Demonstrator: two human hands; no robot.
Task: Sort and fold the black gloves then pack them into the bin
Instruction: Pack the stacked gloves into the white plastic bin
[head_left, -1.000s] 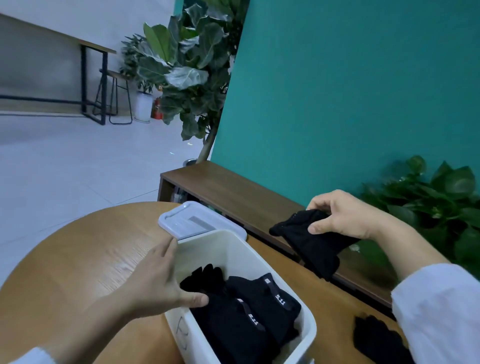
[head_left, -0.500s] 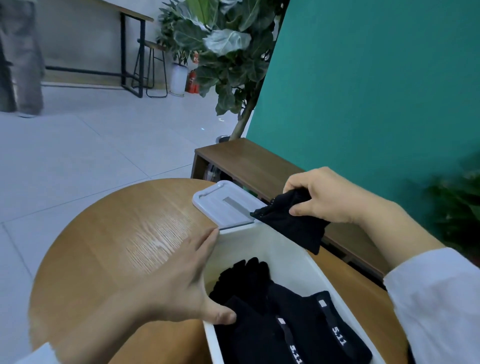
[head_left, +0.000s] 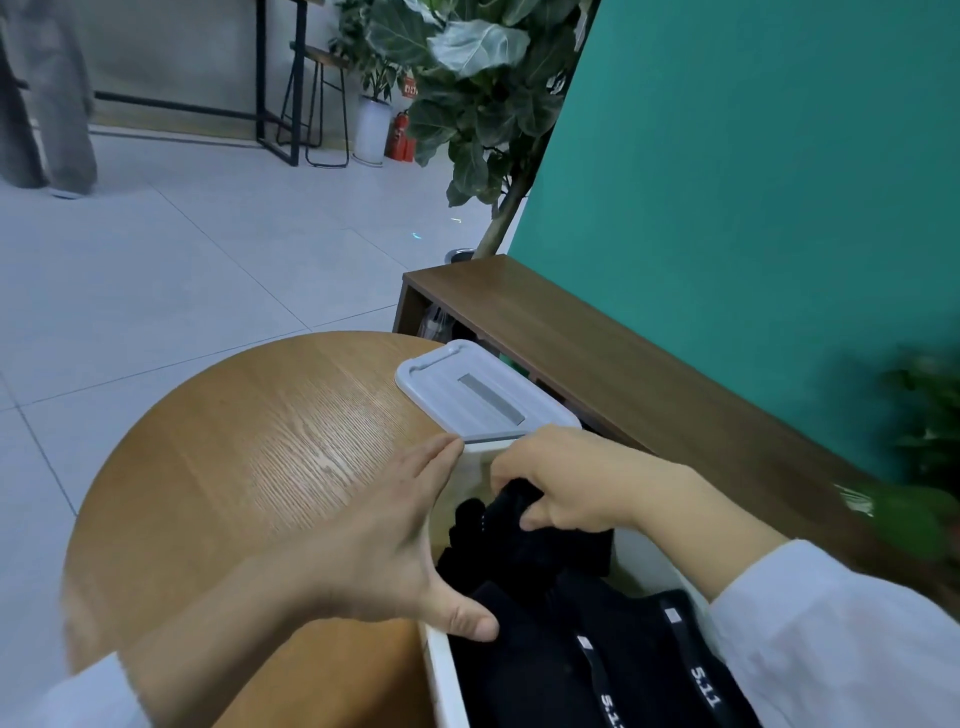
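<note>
- Folded black glove (head_left: 524, 512): held by the right hand (head_left: 582, 483), fingers and thumb curled round its upper edge. It sits inside the white bin (head_left: 441, 670) at the bin's far end, just beside the gloves already packed.
- Handling, by estimate: light, soft knit fabric, limp and not fragile. A fold will likely spring open if let go loosely, so a pinch across the folded edge seems the sound hold, with the glove pressed flat before release.
- Packed black gloves (head_left: 613, 660): lying in the bin nearer the person than the held glove; two black straps carry white "5.11" lettering. They look equally soft and should yield to make room.
- Left hand (head_left: 384, 551): fingers straight along the outside of the bin's left wall, thumb hooked over the rim and touching the packed gloves; it grips nothing else and seems to steady the bin.
- Grey bin lid (head_left: 483, 397): lying flat on the round wooden table (head_left: 249, 457), just beyond the bin's far end.
</note>
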